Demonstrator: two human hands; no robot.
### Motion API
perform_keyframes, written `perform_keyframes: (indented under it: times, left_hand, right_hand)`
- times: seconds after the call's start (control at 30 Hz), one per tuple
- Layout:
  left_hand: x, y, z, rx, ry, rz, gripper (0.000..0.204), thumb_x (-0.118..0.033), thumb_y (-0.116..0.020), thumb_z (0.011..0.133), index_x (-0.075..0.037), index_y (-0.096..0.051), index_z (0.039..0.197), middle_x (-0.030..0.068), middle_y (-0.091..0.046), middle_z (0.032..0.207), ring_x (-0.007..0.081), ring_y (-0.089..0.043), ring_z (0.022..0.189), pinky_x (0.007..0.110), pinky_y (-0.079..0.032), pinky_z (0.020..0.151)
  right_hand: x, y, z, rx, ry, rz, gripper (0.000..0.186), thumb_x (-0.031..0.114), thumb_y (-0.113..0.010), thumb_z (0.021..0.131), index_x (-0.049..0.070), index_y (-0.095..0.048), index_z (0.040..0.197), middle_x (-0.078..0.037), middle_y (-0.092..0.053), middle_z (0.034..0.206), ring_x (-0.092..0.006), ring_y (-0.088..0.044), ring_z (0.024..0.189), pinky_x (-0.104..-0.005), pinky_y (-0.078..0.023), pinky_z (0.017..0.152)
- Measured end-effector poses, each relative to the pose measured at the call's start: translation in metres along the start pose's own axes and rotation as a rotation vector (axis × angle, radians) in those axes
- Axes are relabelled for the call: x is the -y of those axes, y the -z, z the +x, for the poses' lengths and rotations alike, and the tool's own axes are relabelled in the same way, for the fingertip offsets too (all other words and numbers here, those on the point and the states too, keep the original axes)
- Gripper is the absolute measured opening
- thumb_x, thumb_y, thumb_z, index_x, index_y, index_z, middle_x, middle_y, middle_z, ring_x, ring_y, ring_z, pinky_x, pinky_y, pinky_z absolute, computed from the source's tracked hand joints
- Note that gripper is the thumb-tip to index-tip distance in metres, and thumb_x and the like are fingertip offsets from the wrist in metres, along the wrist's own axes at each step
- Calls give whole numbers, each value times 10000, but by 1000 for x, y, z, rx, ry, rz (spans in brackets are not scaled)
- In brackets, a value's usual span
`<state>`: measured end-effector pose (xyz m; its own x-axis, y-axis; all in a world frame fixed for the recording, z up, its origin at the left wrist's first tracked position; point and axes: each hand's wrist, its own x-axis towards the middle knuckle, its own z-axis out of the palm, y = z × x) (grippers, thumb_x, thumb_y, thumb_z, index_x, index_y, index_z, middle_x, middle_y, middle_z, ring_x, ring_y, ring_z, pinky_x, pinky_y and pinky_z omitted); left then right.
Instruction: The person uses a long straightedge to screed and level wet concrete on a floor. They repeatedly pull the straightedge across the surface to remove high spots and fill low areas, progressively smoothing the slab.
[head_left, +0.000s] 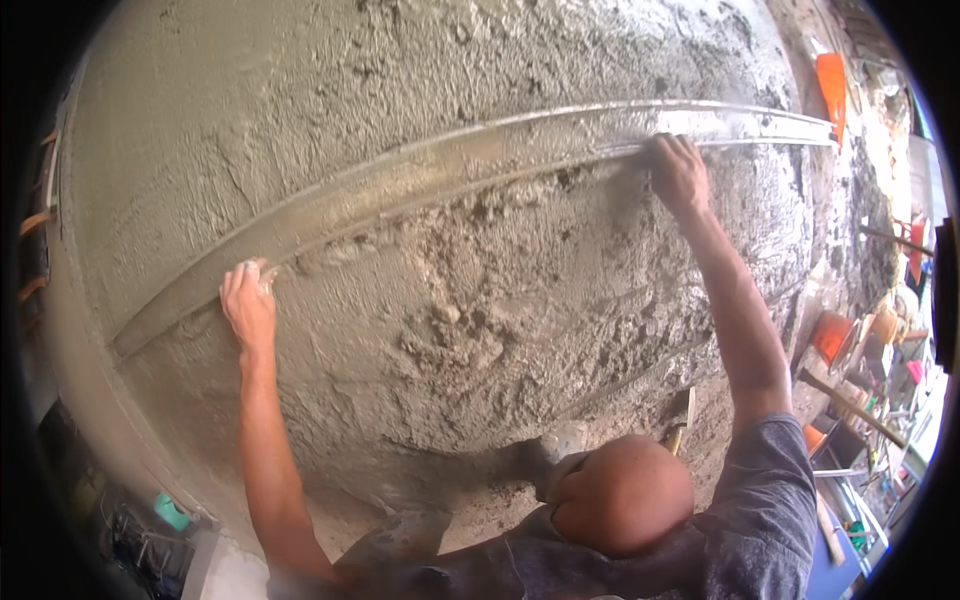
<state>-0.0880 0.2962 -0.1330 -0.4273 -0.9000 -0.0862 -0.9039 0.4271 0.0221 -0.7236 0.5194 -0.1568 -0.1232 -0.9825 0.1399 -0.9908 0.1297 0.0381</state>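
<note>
A long metal straightedge (480, 150) crosses wet grey plaster (250, 120), appearing bowed by the lens. My left hand (248, 290) has its fingers curled on the lower edge near the left end. Farther right, my right hand (680, 170) grips that same edge. Below the bar, the plaster (450, 330) is rough and lumpy, with a ridge along the edge. A head (625, 490) and grey-shirted shoulders (750, 510) show between and beside the forearms at the bottom, hiding part of the surface.
An orange tool (830, 95) is at the upper right. The right side holds an orange container (832, 338), long handles (855, 400) and assorted clutter. A pale border (75, 270) bounds the plaster at the left, with a teal container (172, 510) at the lower left.
</note>
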Motion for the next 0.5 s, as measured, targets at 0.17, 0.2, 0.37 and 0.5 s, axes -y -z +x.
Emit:
perform_keyframes:
  times: [0.17, 0.2, 0.37, 0.5]
  left_hand:
    - [35, -3, 54, -228, -67, 114, 209, -76, -641, 911, -53, -693, 1112, 133, -684, 1100, 332, -631, 1059, 466, -495, 922]
    - [51, -9, 33, -237, -53, 151, 212, -76, -644, 905, -55, -692, 1111, 134, -682, 1094, 339, -630, 1051, 467, -496, 910]
    - [13, -7, 2, -131, -95, -5, 221, -92, -689, 875, -76, -681, 1095, 116, -677, 1081, 335, -627, 1039, 450, -497, 900]
    - [7, 23, 14, -35, -136, 87, 220, -109, -687, 892, -84, -680, 1111, 111, -681, 1083, 313, -640, 1028, 446, -503, 912]
  right_hand:
    - [2, -5, 99, 219, -173, -81, 75, 140, -585, 954, 107, -651, 966, -117, -686, 858, -272, -673, 737, -407, -545, 604]
    - [33, 5, 120, 275, -217, -123, 235, -10, -549, 958, 140, -695, 1065, -74, -720, 1003, -176, -692, 786, -299, -589, 608]
    - [8, 9, -15, 93, -59, 4, 70, 142, -600, 960, 135, -668, 974, -59, -688, 942, -233, -642, 792, -386, -557, 724]
    - [29, 20, 10, 168, -161, 47, 69, 153, -655, 923, 122, -652, 985, -56, -683, 996, -239, -650, 928, -396, -524, 906]
